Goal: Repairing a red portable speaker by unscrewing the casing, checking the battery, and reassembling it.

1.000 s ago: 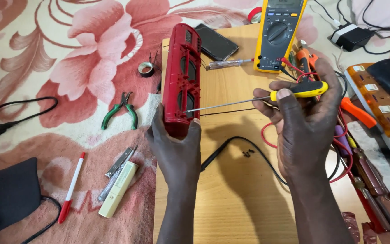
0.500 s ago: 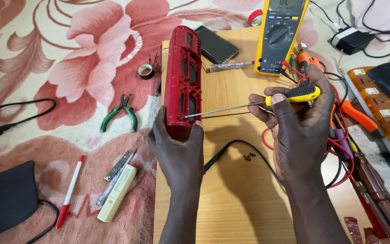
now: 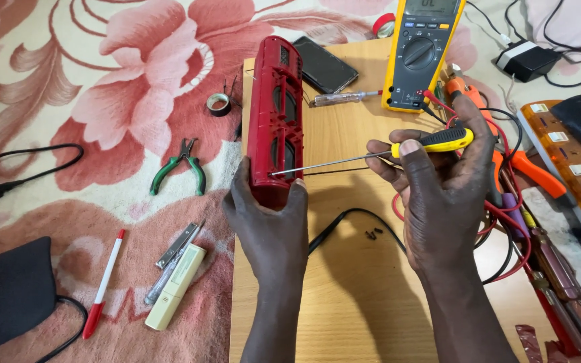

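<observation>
On a wooden board (image 3: 344, 296) over a floral rug (image 3: 102, 81), the left hand (image 3: 267, 225) clamped an upright red casing (image 3: 276, 121) steady while the right hand (image 3: 442, 195), closed on a yellow-handled screwdriver (image 3: 371, 153), kept its tip square against the casing's side.

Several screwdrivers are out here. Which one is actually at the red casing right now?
The yellow-handled screwdriver in the right hand; its tip meets the red casing. The clear-handled one lies untouched by the multimeter.
</observation>
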